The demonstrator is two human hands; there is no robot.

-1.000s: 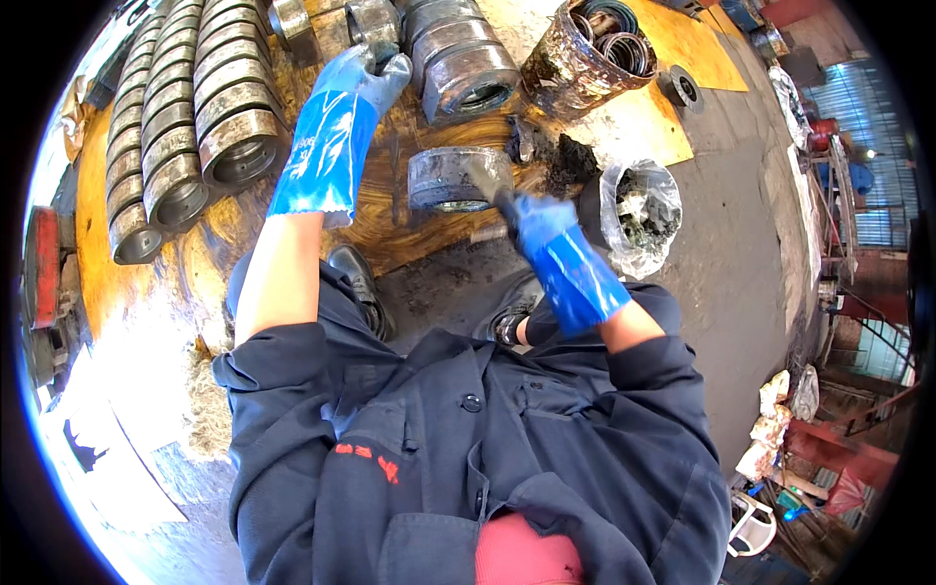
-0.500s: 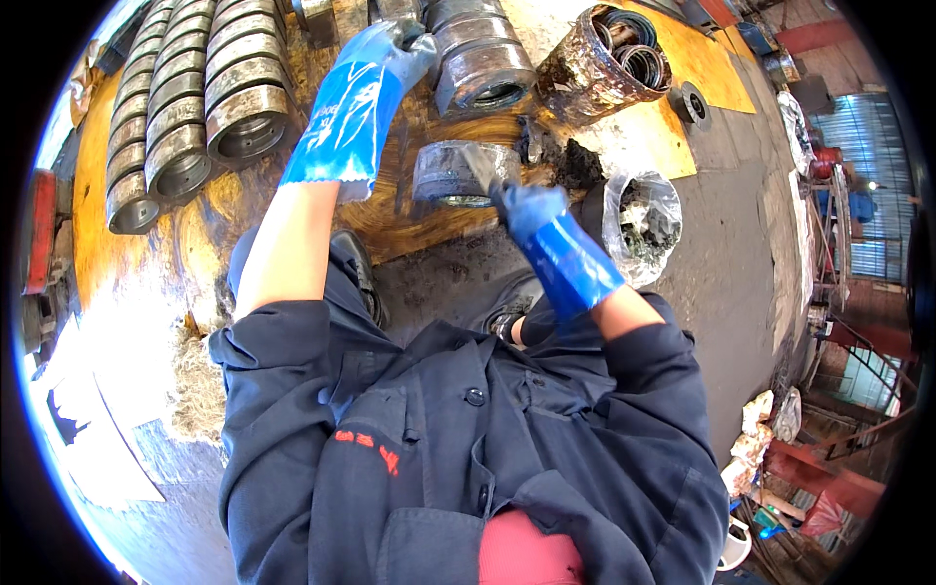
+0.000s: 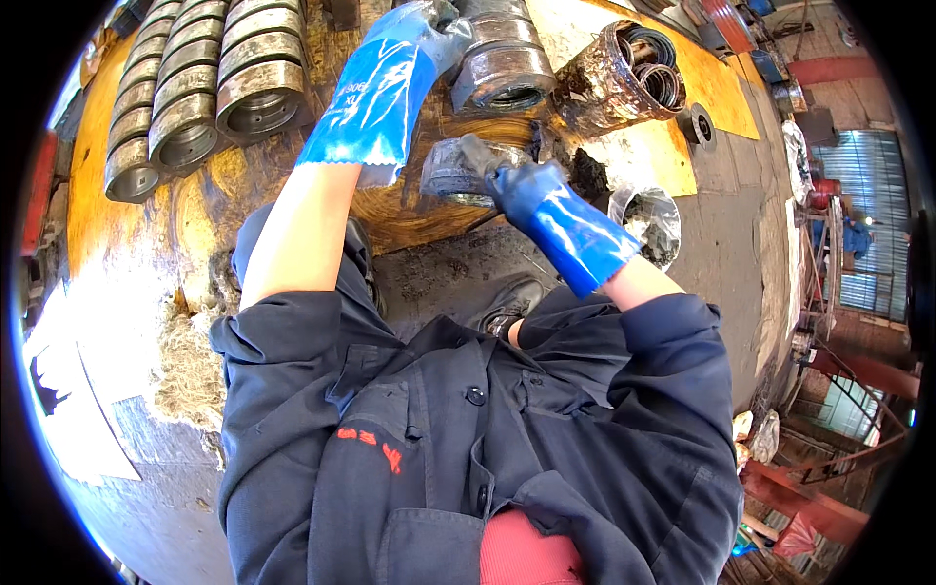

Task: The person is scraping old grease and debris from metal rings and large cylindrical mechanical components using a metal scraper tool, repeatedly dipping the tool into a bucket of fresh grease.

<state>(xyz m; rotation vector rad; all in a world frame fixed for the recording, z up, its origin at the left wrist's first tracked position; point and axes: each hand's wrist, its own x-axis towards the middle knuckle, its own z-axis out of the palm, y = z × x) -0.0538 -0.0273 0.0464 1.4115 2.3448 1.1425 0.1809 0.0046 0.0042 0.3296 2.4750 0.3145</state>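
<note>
My left hand, in a long blue rubber glove, is at the far side with its fingers curled beside a row of worn metal rings. Whether something is inside its grip is hidden. My right hand, its blue glove blackened at the fingers, is closed around a grey flat-bladed tool that looks like a scraper. The tool's blade overlaps the top of a single greasy metal ring, which lies near the edge of the stained yellow board.
Rows of metal rings lie at the far left. A grimy bucket holds coiled rings. Right of the ring are black grease clumps and a bag-lined container. A small dark roller sits farther right.
My right hand has moved slightly forward and left, bringing the tool farther over the ring. My left hand has shifted a little to the right. The whole view has also shifted slightly.
</note>
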